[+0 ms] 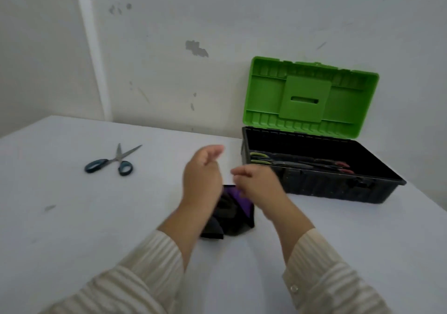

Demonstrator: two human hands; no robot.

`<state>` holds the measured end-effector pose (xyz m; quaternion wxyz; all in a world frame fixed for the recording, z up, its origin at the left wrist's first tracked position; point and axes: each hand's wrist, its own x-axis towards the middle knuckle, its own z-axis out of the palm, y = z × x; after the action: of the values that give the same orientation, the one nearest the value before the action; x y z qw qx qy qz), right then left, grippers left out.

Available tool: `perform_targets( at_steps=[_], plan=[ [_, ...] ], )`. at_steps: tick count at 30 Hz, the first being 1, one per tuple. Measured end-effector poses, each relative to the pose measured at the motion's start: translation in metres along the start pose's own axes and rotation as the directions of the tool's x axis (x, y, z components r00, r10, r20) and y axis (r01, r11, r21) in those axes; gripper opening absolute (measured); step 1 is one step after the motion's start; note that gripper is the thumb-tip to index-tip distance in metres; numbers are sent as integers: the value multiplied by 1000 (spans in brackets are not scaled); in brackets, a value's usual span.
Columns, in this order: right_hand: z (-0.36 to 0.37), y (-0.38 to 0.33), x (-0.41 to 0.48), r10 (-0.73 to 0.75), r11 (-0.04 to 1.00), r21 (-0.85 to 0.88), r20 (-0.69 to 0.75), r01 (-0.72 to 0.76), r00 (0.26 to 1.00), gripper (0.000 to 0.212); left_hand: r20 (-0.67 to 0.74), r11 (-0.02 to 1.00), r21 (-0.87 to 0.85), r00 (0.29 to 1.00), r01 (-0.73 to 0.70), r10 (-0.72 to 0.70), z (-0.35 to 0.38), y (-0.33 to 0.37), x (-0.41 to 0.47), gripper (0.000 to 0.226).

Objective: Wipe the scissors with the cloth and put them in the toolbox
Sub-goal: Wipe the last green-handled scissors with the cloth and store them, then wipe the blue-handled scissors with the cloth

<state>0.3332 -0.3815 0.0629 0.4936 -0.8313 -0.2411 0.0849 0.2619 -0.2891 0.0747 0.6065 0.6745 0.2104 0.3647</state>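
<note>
A pair of scissors with dark teal handles (110,162) lies half open on the white table at the left, well away from both hands. A black and purple cloth (229,213) lies crumpled on the table under my wrists. My left hand (202,173) and my right hand (256,180) hover above the cloth with loosely curled fingers and hold nothing. The toolbox (314,183) stands at the right with its green lid (312,96) raised; two other pairs of scissors (300,163) lie inside.
The white table (96,217) meets a scuffed white wall at the back, with a corner on the left. The toolbox lid leans back near the wall. A small grey mark (50,207) sits on the tabletop at the left.
</note>
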Motion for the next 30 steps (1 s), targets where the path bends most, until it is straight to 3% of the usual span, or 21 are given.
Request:
perform_targets(
  at_steps=[3,5,7,10,16,19,21,22,23,25,26,28,30],
  plan=[
    [41,-10,-3,-78,961,-253,133,110,988,42,-66,980,192,997,58,-46,-58,-22,40,40],
    [57,-12,-3,-87,924,-354,175,145,981,45,-65,914,393,994,106,-87,-98,-44,66,40],
    [68,-9,-1,-86,893,-429,136,137,987,36,-106,800,580,988,154,-114,-135,-66,89,36],
    [77,-6,-2,-105,884,-458,-6,91,994,19,-162,543,821,984,177,-76,-178,-93,115,33],
    [77,-4,-9,-265,898,-374,-38,233,963,13,-15,232,971,981,60,-192,-192,-97,149,37],
    [75,-11,-13,-395,841,-435,-87,322,914,7,11,117,993,959,24,-283,-182,-87,158,32],
    [73,-14,-14,-441,812,-481,-131,332,888,16,38,153,988,927,21,-373,-175,-78,155,30],
    [73,-16,-17,-430,826,-460,-143,325,892,17,50,229,972,913,49,-405,-174,-72,150,28],
    [73,-18,-19,-397,860,-402,-143,313,907,14,65,378,919,900,115,-431,-174,-68,144,25],
    [75,-22,-24,-281,940,-232,-112,250,953,18,125,758,534,851,375,-509,-175,-56,119,14],
    [76,-23,-24,-231,964,-160,-108,212,967,21,206,826,277,809,491,-550,-175,-47,102,12],
    [76,-24,-25,-157,987,-9,-141,157,977,23,403,816,-7,748,578,-527,-173,-35,71,17],
    [74,-29,-27,-99,983,139,-126,116,987,26,519,793,-120,719,597,-463,-166,-31,46,19]
  ],
)
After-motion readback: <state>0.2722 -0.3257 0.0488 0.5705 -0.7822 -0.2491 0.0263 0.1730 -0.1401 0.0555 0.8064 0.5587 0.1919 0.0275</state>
